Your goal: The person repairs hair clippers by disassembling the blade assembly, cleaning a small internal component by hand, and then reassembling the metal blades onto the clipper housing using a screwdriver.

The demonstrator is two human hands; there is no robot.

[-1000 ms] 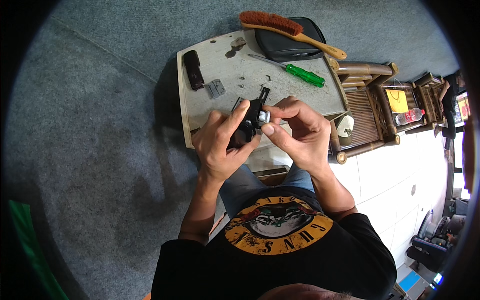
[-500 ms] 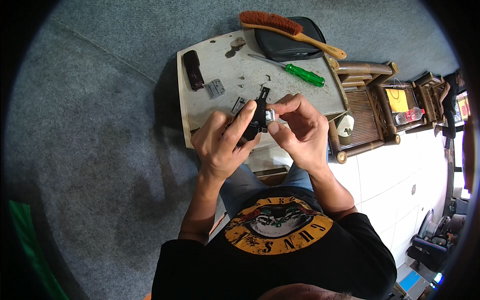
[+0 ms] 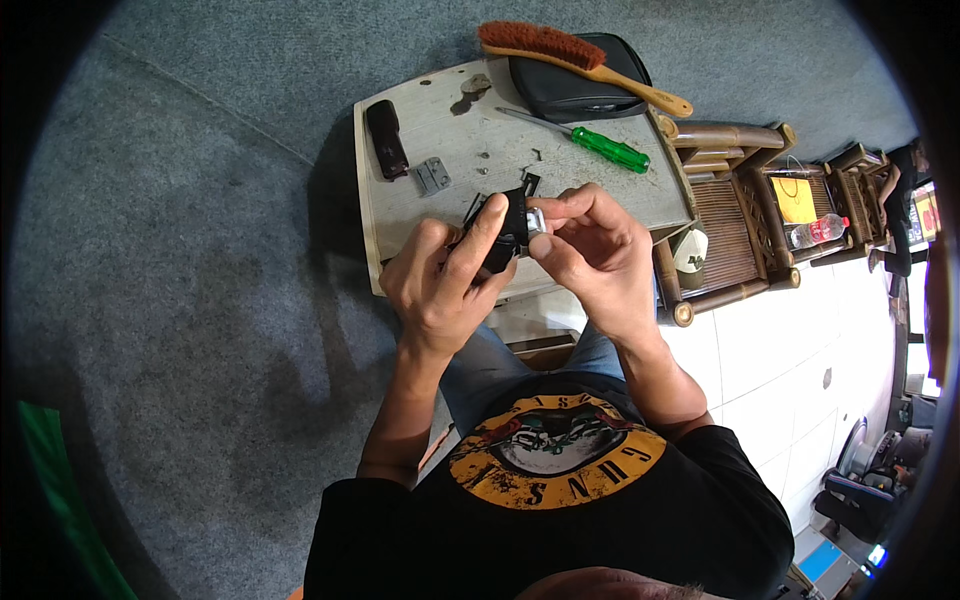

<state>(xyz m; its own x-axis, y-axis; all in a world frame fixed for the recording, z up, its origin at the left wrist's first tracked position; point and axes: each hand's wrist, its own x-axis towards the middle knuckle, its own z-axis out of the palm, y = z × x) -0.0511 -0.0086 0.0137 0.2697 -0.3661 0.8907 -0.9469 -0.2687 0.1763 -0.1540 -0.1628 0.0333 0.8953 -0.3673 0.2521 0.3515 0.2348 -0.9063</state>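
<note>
Over the near edge of the small table, my left hand (image 3: 440, 285) is closed round a black hair clipper body (image 3: 512, 222), index finger stretched along its top. A slim black slotted piece (image 3: 531, 184) sticks out at its far end. My right hand (image 3: 605, 260) pinches a small silvery metal part (image 3: 537, 221) between thumb and index finger, against the body's right side. Whether that part is attached cannot be made out. Beyond my left hand lie a grey metal clipper blade (image 3: 434, 176) and a dark maroon housing cover (image 3: 387, 140).
On the pale table (image 3: 440, 110) lie a green-handled screwdriver (image 3: 610, 149), tiny screws and bits. A black zipped case (image 3: 570, 90) carries a red-bristled brush (image 3: 545, 45) at the back. Right of the table stands a bamboo seat (image 3: 715, 225) with a cap (image 3: 690, 250) beside it.
The clipper body has tilted slightly and shifted a little left in my left hand. My right fingertips have moved slightly left with the silvery part, closer to the body.
</note>
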